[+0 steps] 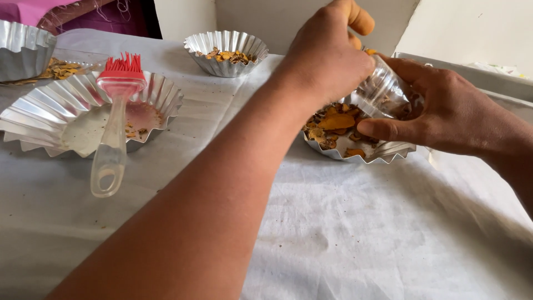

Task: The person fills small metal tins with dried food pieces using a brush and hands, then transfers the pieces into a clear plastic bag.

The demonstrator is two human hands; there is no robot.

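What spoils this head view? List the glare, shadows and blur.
Head view: soft daylight; bright glare on the fluted foil tray beneath the red brush; the left hand and right hand shade the clear jar and the chip-filled tray; the near forearm is slightly soft.

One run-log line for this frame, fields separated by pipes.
left hand: at mouth of clear jar | right hand: holds jar tilted over fluted foil tray of orange-brown pieces | red silicone brush: resting across large tray

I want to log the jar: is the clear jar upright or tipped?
Tipped: the clear jar, in the right hand, leans over the foil tray.
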